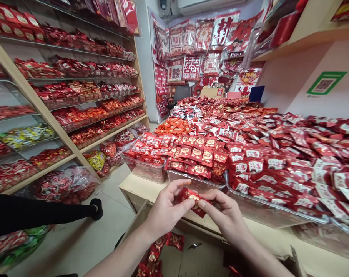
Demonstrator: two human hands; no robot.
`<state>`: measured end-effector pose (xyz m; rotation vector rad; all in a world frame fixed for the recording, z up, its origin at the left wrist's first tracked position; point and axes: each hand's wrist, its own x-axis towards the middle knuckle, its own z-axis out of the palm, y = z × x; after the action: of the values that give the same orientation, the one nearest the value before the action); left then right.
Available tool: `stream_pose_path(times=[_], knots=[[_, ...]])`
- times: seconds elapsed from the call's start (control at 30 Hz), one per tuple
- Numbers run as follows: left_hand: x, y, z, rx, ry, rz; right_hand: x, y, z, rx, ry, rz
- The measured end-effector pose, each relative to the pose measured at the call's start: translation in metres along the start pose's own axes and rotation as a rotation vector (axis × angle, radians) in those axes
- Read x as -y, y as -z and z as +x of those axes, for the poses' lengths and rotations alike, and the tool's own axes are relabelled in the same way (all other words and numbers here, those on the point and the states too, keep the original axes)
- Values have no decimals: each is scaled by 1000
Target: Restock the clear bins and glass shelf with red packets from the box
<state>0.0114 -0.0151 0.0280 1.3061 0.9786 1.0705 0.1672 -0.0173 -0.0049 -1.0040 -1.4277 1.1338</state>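
Observation:
Between both hands is a small red candy packet [193, 200] with gold print. My left hand [170, 206] pinches its left side, the thumb lying across the front. On the other side, my right hand [222, 211] grips the packet between thumb and fingers. Just beyond them stands a clear plastic bin [191, 180] heaped with similar red-and-gold packets [201, 154]. More red packets [158, 246] lie below my hands, near the floor.
Clear bins [272, 207] of packets line the pale wooden counter [131, 184]. Stocked shelves [73, 98] stand at left. Another person's black-clad leg [53, 209] reaches in at lower left. A small metallic object [194, 245] lies below my hands.

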Motion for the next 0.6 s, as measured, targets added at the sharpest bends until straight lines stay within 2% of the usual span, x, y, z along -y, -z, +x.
stream_pose_path(times=[0.17,0.27,0.33,0.4,0.53,0.6], knots=[[-8,13,3,43,-56,182,1,0,-2,69,45,-54],[-17,24,17,-86,-158,189,3,2,2,112,-12,-19],[-22,32,33,-202,-220,145,3,2,5,134,-35,-88],[-27,37,52,-239,-229,111,3,2,6,161,-27,-208],[-36,33,93,-124,-168,170,3,-2,6,240,12,-326],[-40,25,111,-90,-202,269,5,-5,4,275,2,-347]])
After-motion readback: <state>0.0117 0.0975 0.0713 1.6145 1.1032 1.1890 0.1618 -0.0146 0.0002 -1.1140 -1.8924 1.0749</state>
